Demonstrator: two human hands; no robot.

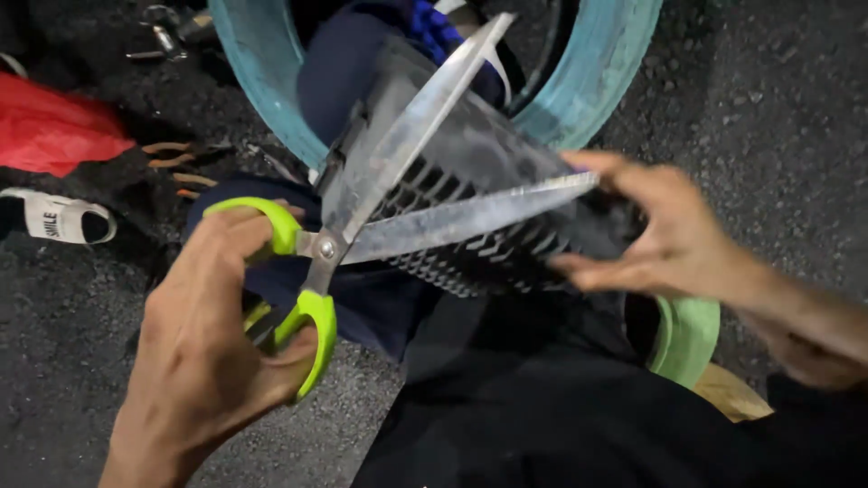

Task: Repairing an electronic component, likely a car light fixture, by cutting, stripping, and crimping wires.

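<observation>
My left hand grips the lime-green handles of a pair of scissors. The steel blades stand wide apart, one pointing up and right, the other lying across a strip of black tyre rubber with a ribbed tread. The strip sits between the blades, near the pivot. My right hand pinches the right end of the rubber strip between thumb and fingers and holds it up over my lap. My legs in dark clothing are below.
A teal-painted tyre stands upright behind the strip. A red bag and a black-and-white sandal lie on the dark asphalt at left. Metal tools lie at top left. A green ring shows at right.
</observation>
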